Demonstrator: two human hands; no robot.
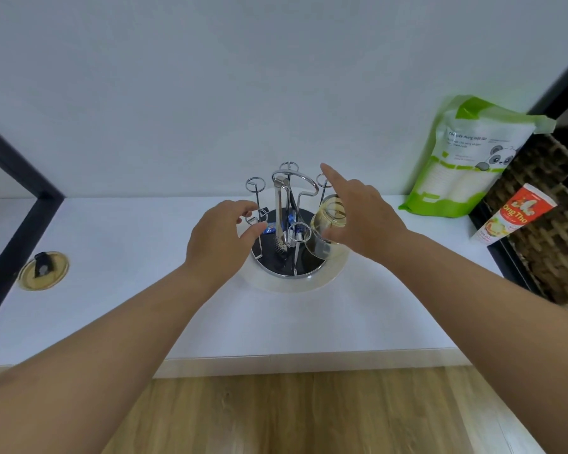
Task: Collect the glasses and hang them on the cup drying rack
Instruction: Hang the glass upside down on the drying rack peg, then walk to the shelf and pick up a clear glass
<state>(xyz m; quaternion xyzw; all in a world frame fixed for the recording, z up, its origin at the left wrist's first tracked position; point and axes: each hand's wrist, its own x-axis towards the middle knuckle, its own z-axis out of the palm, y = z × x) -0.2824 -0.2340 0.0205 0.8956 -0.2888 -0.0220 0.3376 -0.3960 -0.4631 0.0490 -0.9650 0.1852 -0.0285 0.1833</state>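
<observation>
Forearms: both bare, reaching in from the near edge over the white counter.
Left hand: fingers loosely curled, parted, just beside a left peg of the cup drying rack; holding nothing.
Right hand: index finger pointing up, remaining fingers on the glass.
Glass: clear, empty, upside down and tilted over a right-hand peg.
Rack tray: dark round base holding metal tongs and a small blue packet.
Far right: green pouch, red-labelled tube, woven basket.
Far left: round lid flat on the counter.
</observation>
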